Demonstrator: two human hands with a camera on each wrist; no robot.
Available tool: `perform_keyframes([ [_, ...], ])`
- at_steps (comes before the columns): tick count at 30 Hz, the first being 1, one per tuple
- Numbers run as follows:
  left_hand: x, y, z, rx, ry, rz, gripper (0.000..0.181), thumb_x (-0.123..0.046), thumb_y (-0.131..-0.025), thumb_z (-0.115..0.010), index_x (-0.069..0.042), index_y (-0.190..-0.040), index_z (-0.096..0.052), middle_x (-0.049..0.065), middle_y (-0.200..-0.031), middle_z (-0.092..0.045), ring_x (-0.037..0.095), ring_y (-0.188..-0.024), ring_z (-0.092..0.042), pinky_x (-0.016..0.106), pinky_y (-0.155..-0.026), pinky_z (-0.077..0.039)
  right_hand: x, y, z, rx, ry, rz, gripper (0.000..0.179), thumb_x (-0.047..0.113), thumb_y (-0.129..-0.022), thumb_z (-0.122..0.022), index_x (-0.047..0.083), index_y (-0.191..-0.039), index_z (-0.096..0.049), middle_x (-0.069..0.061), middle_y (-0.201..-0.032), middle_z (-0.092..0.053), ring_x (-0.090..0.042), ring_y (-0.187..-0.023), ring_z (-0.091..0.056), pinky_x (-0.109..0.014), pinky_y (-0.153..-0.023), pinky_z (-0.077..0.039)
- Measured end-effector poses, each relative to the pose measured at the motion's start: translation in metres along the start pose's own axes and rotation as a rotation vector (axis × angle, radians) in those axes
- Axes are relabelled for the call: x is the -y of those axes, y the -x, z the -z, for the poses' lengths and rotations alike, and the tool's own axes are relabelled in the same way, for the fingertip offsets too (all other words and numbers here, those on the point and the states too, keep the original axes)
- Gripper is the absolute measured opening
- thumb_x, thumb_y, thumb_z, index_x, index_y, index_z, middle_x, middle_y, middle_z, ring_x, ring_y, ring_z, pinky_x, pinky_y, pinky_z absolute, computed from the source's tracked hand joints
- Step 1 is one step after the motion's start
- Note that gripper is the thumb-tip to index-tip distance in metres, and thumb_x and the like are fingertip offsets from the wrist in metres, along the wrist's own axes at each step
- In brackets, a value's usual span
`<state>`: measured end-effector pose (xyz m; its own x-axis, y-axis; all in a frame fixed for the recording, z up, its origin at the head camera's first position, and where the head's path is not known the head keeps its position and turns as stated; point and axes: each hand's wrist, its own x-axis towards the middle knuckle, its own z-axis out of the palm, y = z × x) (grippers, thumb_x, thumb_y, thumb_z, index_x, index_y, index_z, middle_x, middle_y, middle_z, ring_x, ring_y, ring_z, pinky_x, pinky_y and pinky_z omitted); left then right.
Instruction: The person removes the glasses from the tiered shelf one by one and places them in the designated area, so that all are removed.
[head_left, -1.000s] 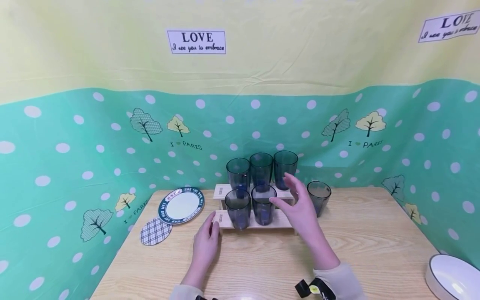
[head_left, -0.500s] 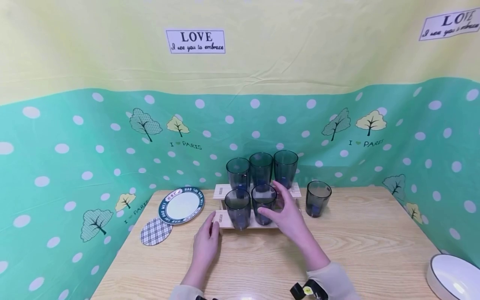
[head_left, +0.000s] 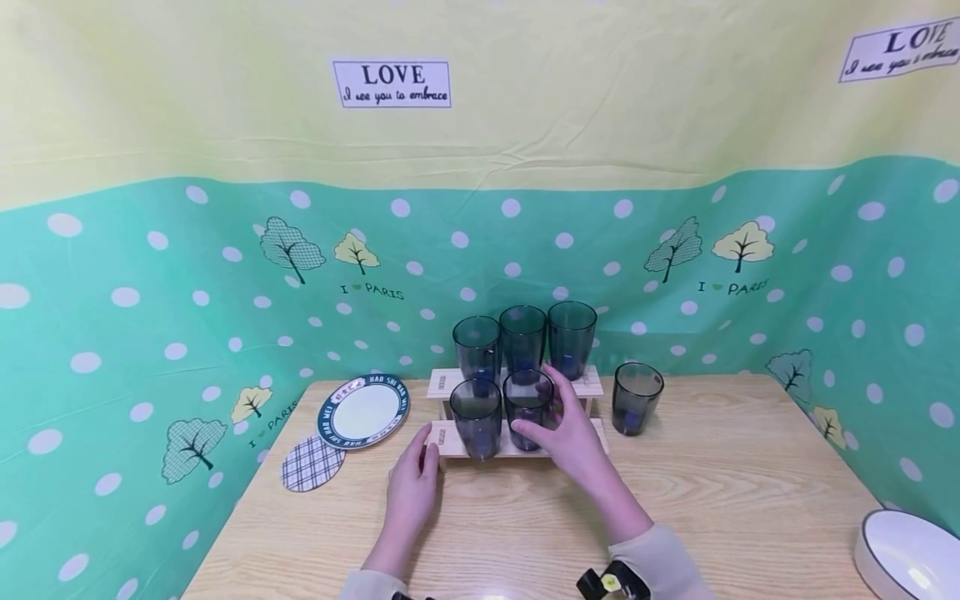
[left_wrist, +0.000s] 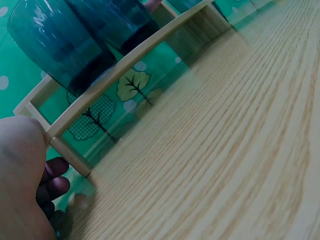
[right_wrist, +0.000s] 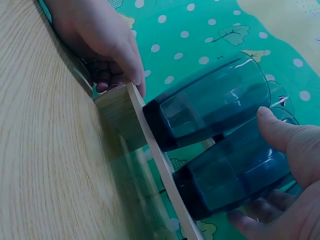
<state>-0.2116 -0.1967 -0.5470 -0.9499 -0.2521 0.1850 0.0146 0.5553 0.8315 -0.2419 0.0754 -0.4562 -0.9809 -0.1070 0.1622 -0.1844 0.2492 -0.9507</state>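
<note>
Tumbler [head_left: 520, 400] in question stands upright on the lower tier of the wooden rack [head_left: 446, 442], just beside a neighbouring glass [head_left: 474, 425]; the right hand [head_left: 576, 442] curls round it, thumb in front, fingers behind. The left hand [head_left: 412, 483] pinches the rack's left end, apparently bracing it. This looks like positioning the tumbler; next calls for a clean release or straight lift without nudging the glass alongside.

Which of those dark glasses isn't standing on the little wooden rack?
The rightmost glass: it stands directly on the table, right of the wooden rack. The other five glasses stand on its tiers, three above and two below.
</note>
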Motion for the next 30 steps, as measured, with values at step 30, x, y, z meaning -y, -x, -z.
perform_keyframes([
  [30, 0.0008, 0.0003, 0.0001, 0.0, -0.002, -0.001, 0.049, -0.029, -0.119, -0.05, -0.01, -0.165, -0.052, 0.021, -0.161, -0.056, 0.043, -0.149, -0.051, 0.063, -0.122, -0.041, 0.0002, 0.0002, -0.0009, -0.008, -0.01, -0.009, 0.099, 0.027, -0.093, -0.094, 0.03, -0.172, -0.035, -0.018, -0.172, -0.04, -0.042, -0.157, -0.04, -0.057, -0.126, -0.036],
])
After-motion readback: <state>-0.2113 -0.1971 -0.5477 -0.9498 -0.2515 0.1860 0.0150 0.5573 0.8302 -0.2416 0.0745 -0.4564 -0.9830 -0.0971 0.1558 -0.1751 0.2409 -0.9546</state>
